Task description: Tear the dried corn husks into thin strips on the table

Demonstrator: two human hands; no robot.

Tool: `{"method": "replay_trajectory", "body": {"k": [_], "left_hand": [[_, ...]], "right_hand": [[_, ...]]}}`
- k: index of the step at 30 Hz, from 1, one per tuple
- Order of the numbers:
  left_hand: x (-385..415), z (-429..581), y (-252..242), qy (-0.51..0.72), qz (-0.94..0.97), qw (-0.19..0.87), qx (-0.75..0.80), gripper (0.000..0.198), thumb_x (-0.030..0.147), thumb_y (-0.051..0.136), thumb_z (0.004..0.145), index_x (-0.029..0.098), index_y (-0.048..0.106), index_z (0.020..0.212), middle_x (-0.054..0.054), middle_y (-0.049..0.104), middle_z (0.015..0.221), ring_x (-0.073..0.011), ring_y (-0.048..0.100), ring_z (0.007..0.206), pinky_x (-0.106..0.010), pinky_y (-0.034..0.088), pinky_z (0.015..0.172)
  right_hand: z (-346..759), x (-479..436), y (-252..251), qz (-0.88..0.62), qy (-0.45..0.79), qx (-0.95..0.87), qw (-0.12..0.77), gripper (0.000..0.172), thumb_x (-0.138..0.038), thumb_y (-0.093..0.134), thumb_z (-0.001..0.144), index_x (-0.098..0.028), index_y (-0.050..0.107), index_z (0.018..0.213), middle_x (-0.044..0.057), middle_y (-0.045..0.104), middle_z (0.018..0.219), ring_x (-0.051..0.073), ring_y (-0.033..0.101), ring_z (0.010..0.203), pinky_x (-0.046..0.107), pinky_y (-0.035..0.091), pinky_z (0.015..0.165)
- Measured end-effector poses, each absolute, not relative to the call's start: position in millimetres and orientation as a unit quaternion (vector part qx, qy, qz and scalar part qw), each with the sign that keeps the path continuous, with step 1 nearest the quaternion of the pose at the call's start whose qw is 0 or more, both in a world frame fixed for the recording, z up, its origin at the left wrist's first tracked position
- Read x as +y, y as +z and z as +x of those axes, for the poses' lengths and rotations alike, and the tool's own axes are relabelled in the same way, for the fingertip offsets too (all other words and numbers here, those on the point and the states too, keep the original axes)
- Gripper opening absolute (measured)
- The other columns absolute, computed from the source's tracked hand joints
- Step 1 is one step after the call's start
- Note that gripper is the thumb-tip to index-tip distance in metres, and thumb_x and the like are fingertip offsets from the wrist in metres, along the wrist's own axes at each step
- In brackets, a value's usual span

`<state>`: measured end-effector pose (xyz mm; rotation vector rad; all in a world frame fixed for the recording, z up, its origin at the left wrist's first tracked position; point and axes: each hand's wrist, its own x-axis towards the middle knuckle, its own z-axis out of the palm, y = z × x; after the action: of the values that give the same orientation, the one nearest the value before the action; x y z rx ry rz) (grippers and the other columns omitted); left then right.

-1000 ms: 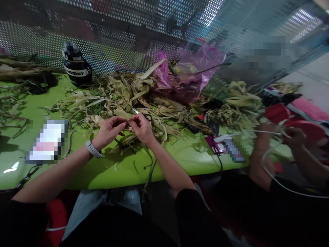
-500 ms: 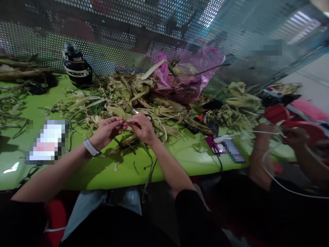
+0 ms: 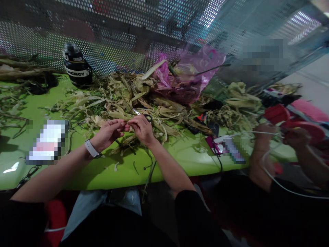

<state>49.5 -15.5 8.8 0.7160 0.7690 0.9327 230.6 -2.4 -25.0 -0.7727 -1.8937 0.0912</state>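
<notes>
My left hand (image 3: pixel 110 132), with a pale watch band on its wrist, has thumb and fingers pinched together. Meeting it at the fingertips, my right hand (image 3: pixel 143 129) is closed in a pinch too. Whatever sits between the fingertips is tiny and dark, too small to name. Scissors (image 3: pixel 148 118) with dark handles lie just behind my right hand, their blades pointing up and left. Both hands are over a heap of dried corn husks (image 3: pixel 128 91) and stringy plant strips, on a bright green table (image 3: pixel 108 176).
A black bottle (image 3: pixel 76 67) stands at the back left. Two phones (image 3: pixel 47 141) lie on the table, left and right. A pink plastic bag (image 3: pixel 180 82) rests behind the husks against a perforated metal screen. On the right, a co-worker's hands (image 3: pixel 295 137) hold a white cord.
My hands stay pinched together and shift only slightly, the right one a little down. More of the scissors' handle shows now.
</notes>
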Motion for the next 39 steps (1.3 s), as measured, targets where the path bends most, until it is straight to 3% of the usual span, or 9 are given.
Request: {"method": "replay_trajectory", "body": {"k": [7, 13, 16, 22, 27, 33, 39], "left_hand": [[-18.3, 51.6, 1.0, 0.454, 0.417, 0.707, 0.346, 0.022, 0.027, 0.078, 0.073, 0.013, 0.066, 0.085, -0.006, 0.072, 0.081, -0.0146, 0.069, 0.074, -0.021, 0.055, 0.059], [-16.9, 51.0, -1.2, 0.446, 0.529, 0.629, 0.355, 0.024, 0.036, 0.074, 0.077, 0.015, 0.065, 0.085, -0.005, 0.072, 0.079, -0.0144, 0.068, 0.071, -0.023, 0.056, 0.061], [-15.6, 50.6, -1.6, 0.440, 0.560, 0.597, 0.368, 0.022, 0.035, 0.072, 0.078, 0.015, 0.065, 0.084, -0.004, 0.071, 0.080, -0.0142, 0.067, 0.072, -0.024, 0.056, 0.061], [-13.4, 51.4, -3.4, 0.448, 0.512, 0.627, 0.380, 0.021, 0.033, 0.073, 0.076, 0.015, 0.065, 0.084, -0.004, 0.072, 0.078, -0.0134, 0.068, 0.070, -0.021, 0.052, 0.058], [-10.4, 49.3, -1.3, 0.461, 0.400, 0.702, 0.367, 0.019, 0.024, 0.076, 0.071, 0.014, 0.063, 0.081, -0.004, 0.071, 0.073, -0.0115, 0.067, 0.067, -0.017, 0.047, 0.053], [-9.4, 47.9, 1.2, 0.446, 0.352, 0.746, 0.347, 0.009, 0.016, 0.072, 0.073, 0.014, 0.065, 0.079, -0.005, 0.070, 0.073, -0.0087, 0.061, 0.061, -0.015, 0.043, 0.047], [-12.5, 48.9, 4.9, 0.432, 0.337, 0.759, 0.352, 0.008, 0.016, 0.070, 0.074, 0.015, 0.064, 0.079, -0.003, 0.069, 0.071, -0.0084, 0.062, 0.064, -0.015, 0.043, 0.049]], "right_hand": [[223.9, -7.0, -25.3, -0.403, 0.134, -0.747, 0.512, 0.017, -0.037, 0.052, 0.095, -0.021, 0.056, 0.092, 0.004, 0.061, 0.089, 0.015, 0.059, 0.080, 0.028, 0.050, 0.072], [222.2, -4.7, -31.9, -0.394, 0.231, -0.723, 0.519, 0.036, -0.041, 0.052, 0.094, -0.022, 0.043, 0.123, -0.002, 0.055, 0.078, 0.011, 0.054, 0.063, 0.025, 0.047, 0.059], [221.3, -3.9, -33.7, -0.377, 0.237, -0.729, 0.521, 0.038, -0.040, 0.051, 0.094, -0.023, 0.040, 0.127, -0.003, 0.053, 0.076, 0.011, 0.052, 0.061, 0.024, 0.047, 0.058], [223.7, -5.5, -31.3, -0.392, 0.227, -0.723, 0.522, 0.033, -0.039, 0.052, 0.093, -0.023, 0.047, 0.121, -0.003, 0.053, 0.075, 0.011, 0.051, 0.060, 0.025, 0.045, 0.056], [232.6, -5.1, -17.2, -0.348, 0.149, -0.780, 0.498, 0.014, -0.033, 0.057, 0.091, -0.023, 0.064, 0.099, 0.003, 0.062, 0.083, 0.014, 0.056, 0.071, 0.029, 0.049, 0.064], [236.0, 1.1, -17.8, -0.329, 0.135, -0.803, 0.479, 0.018, -0.035, 0.055, 0.094, -0.025, 0.070, 0.095, 0.006, 0.066, 0.090, 0.018, 0.061, 0.086, 0.035, 0.051, 0.079], [232.7, 0.6, -20.3, -0.340, 0.131, -0.790, 0.493, 0.016, -0.036, 0.057, 0.093, -0.025, 0.069, 0.092, 0.006, 0.066, 0.087, 0.019, 0.061, 0.087, 0.035, 0.051, 0.081]]}}
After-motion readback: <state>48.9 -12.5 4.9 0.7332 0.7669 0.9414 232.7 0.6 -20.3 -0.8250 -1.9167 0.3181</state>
